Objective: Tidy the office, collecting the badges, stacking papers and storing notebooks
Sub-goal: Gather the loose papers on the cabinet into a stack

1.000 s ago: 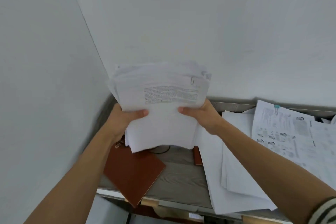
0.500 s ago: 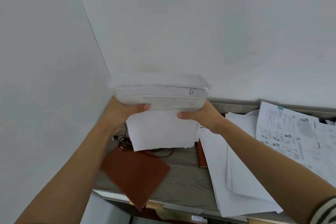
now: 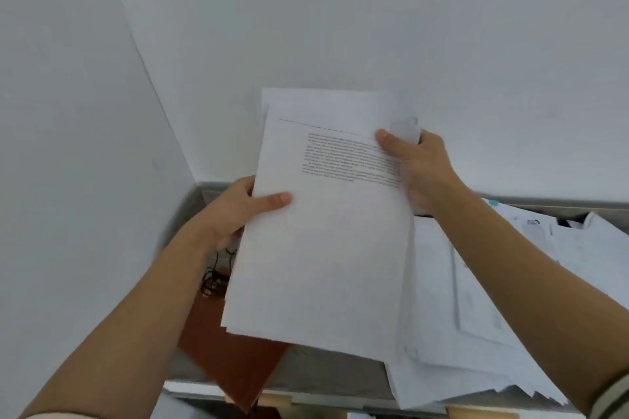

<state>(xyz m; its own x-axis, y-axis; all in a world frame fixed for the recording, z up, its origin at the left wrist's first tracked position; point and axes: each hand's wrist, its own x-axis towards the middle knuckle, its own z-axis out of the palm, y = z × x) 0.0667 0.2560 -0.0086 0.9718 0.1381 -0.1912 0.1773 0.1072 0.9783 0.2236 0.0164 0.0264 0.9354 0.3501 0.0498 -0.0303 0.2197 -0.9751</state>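
**Stack tipped up to face the person; right hand now at its top corner**

The desk [image 3: 326, 371] lies below both hands, set into the corner of the room. The loose papers [image 3: 442, 289] spread over it under and to the right of the right hand [image 3: 420, 168], some hanging over the near edge.

The stack [image 3: 323, 248] is held clear of the desk between the two hands. Half a second ago it lay nearly level, its ragged edge toward the camera, with both hands on its near edge. Now it is tipped up so the printed top sheet faces the person. The right hand has gone up to the top right corner, thumb on the front and fingers curled behind, where a corner of paper curls. The left hand [image 3: 235, 211] grips the left edge, thumb across the sheet. The sheets look squarer than before, though one at the back shows past the top.

The notebook [image 3: 231, 360] lies on the desk below the left hand, partly over the near edge. The cables [image 3: 214, 279] lie just beneath that wrist.

This looks like squaring the stack before setting it down. The loose papers are not yet gathered, nor the notebook stored. No badges show.
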